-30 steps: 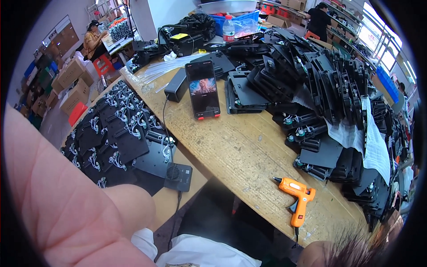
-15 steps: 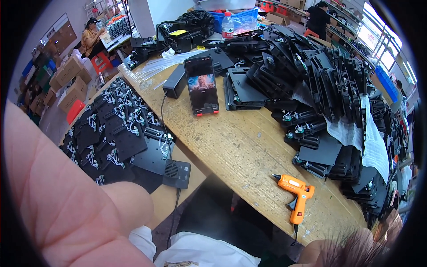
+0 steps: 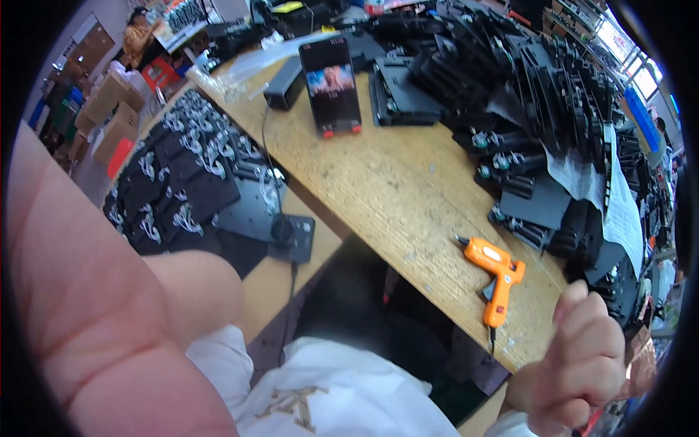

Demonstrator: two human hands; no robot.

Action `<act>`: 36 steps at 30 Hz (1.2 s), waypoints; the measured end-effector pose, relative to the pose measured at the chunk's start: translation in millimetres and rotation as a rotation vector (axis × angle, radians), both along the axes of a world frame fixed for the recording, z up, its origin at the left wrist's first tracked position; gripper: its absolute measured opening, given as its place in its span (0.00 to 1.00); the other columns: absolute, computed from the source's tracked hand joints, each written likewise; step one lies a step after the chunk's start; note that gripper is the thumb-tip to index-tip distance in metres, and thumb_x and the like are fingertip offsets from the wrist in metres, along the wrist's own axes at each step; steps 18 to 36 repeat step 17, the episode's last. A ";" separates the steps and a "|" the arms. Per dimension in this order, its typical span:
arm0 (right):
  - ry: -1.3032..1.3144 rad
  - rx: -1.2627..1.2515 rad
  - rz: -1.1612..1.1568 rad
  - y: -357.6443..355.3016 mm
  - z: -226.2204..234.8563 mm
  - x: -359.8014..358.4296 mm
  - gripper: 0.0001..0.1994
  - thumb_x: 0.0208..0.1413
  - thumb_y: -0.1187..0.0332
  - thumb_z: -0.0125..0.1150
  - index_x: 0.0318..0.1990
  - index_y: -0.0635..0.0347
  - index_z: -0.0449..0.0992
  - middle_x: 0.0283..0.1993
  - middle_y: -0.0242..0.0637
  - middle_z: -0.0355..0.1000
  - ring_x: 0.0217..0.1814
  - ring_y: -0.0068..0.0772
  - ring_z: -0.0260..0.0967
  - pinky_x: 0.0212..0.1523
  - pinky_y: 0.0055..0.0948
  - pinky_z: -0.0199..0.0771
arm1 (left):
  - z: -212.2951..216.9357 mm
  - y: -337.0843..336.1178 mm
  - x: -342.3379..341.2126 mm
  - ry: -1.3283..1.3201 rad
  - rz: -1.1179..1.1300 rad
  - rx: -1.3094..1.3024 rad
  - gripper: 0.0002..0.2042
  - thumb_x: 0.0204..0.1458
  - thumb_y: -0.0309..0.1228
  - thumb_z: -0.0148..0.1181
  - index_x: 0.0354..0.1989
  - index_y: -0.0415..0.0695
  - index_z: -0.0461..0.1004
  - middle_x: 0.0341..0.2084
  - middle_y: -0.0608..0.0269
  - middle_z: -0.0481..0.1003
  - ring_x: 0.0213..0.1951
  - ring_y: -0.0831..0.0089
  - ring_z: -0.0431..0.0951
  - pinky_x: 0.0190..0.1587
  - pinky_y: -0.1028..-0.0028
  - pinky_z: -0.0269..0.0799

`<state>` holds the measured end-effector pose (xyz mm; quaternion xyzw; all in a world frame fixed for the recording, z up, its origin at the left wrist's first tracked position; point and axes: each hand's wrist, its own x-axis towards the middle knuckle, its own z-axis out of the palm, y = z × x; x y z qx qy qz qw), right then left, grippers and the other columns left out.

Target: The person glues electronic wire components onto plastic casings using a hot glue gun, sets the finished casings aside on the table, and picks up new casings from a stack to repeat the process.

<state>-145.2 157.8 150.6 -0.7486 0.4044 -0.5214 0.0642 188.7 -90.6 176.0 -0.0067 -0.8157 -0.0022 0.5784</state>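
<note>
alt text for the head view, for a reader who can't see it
A left hand fills the lower left, close to the camera, and a curled right hand sits lower right near an orange glue gun on a wooden table crowded with black parts.

The left hand point(image 3: 95, 320) sits so close to the lens that it blurs and hides the lower left — its fingers run off the edge. The right hand point(image 3: 582, 357) is cut off at the wrist. Piled black parts point(image 3: 553, 95) hide the far table point(image 3: 393, 189) — too small to identify.
</note>
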 end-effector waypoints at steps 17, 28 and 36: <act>-1.360 0.730 -0.591 67.7 -144.4 -73.9 0.08 0.51 0.73 0.67 0.37 0.67 0.81 0.32 0.39 0.79 0.31 0.29 0.78 0.32 0.22 0.77 | -178.4 42.8 -209.9 -0.356 -0.207 0.915 0.12 0.47 0.19 0.62 0.42 0.38 0.75 0.43 0.54 0.78 0.48 0.58 0.77 0.55 0.70 0.66; -1.360 0.730 -0.591 67.7 -144.4 -73.9 0.08 0.51 0.73 0.67 0.37 0.67 0.81 0.32 0.39 0.79 0.31 0.29 0.78 0.32 0.22 0.77 | -178.4 42.8 -209.9 -0.356 -0.207 0.915 0.12 0.47 0.19 0.62 0.42 0.38 0.75 0.43 0.54 0.78 0.48 0.58 0.77 0.55 0.70 0.66; -1.360 0.730 -0.591 67.7 -144.4 -73.9 0.08 0.51 0.73 0.67 0.37 0.67 0.81 0.32 0.39 0.79 0.31 0.29 0.78 0.32 0.22 0.77 | -178.4 42.8 -209.9 -0.356 -0.207 0.915 0.12 0.47 0.19 0.62 0.42 0.38 0.75 0.43 0.54 0.78 0.48 0.58 0.77 0.55 0.70 0.66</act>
